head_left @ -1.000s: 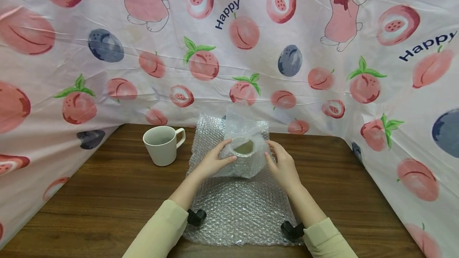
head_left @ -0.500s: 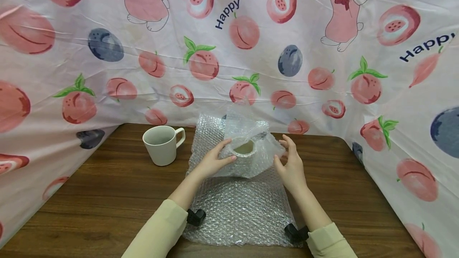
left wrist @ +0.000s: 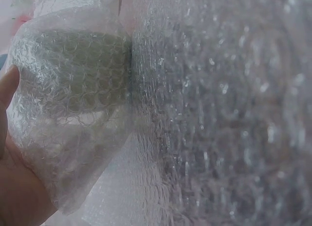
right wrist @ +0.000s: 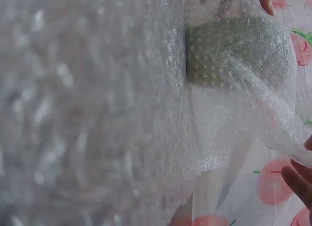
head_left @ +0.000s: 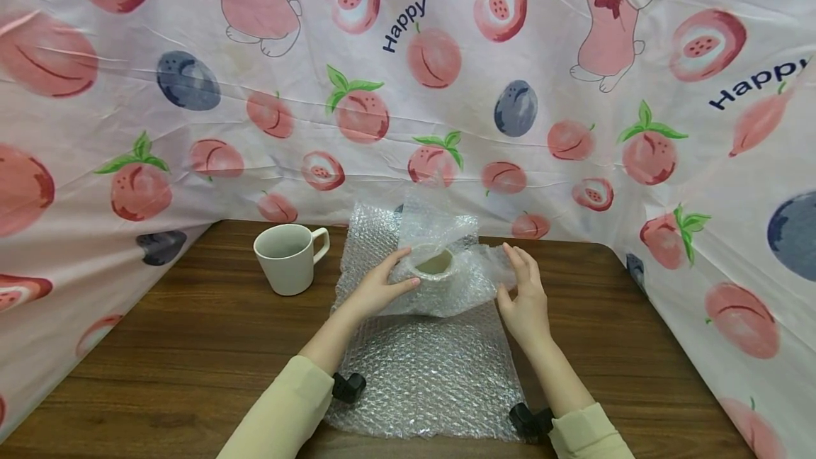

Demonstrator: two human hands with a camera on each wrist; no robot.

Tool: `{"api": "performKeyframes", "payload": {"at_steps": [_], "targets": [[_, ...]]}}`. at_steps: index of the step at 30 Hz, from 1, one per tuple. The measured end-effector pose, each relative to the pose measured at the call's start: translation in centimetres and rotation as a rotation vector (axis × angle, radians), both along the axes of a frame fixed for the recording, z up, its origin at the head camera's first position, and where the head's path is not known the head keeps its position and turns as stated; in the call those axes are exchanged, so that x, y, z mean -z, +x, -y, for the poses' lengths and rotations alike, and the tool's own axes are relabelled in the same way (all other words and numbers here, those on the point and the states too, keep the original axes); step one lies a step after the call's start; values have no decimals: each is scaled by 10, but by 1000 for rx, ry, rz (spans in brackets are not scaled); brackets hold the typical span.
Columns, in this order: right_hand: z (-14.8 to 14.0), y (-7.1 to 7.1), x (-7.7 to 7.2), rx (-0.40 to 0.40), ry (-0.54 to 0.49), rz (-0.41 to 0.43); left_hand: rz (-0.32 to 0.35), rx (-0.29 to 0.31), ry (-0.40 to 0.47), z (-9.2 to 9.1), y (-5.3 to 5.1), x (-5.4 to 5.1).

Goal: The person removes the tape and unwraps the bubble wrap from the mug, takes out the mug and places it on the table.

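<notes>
A round, open-topped cup (head_left: 435, 262), greenish through the plastic, stands with bubble wrap around its sides; no handle shows. My left hand (head_left: 375, 290) holds it from the left, thumb in front and fingers behind. At the right, my right hand (head_left: 526, 301) pinches the edge of a loose bubble wrap flap (head_left: 483, 276), pulled out sideways from the cup. Under both lies a long bubble wrap sheet (head_left: 433, 381). The right wrist view shows the stretched flap (right wrist: 273, 114) running to the right fingers (right wrist: 298, 179). In the left wrist view the wrapped cup (left wrist: 83, 72) sits beside my left hand (left wrist: 22, 187).
A white mug (head_left: 287, 261) stands upright to the left, its handle facing right. The wooden table (head_left: 191, 346) runs up to a fruit-printed cloth (head_left: 446, 112) at the back and sides. Another piece of bubble wrap (head_left: 423, 218) rises behind the cup.
My right hand has moved away from the cup to the right, drawing the bubble wrap flap out with it. The left hand and the cup stay in place.
</notes>
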State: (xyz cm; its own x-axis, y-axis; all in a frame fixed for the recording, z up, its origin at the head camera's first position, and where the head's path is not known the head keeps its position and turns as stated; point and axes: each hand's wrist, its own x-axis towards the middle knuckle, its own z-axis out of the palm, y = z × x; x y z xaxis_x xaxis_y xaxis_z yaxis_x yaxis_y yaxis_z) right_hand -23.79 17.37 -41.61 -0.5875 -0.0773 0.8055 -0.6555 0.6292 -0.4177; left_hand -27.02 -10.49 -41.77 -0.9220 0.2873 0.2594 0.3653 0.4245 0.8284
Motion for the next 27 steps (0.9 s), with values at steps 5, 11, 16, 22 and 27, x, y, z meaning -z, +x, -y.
{"api": "performKeyframes", "payload": {"at_steps": [5, 11, 16, 22, 27], "targets": [[-2, 1, 0, 39, 5, 47, -2, 1, 2, 0, -1, 1], [-4, 4, -2, 95, -10, 155, 1, 4, 3, 1, -1, 2], [-7, 6, -3, 153, 11, 251, 9, 10, 2, 1, -1, 2], [-11, 6, -2, 192, 50, 395, 27, 21, 8, 2, 1, 0], [-13, 5, -2, 206, 78, 529, 37, 33, 14, 2, 1, -1]]}}
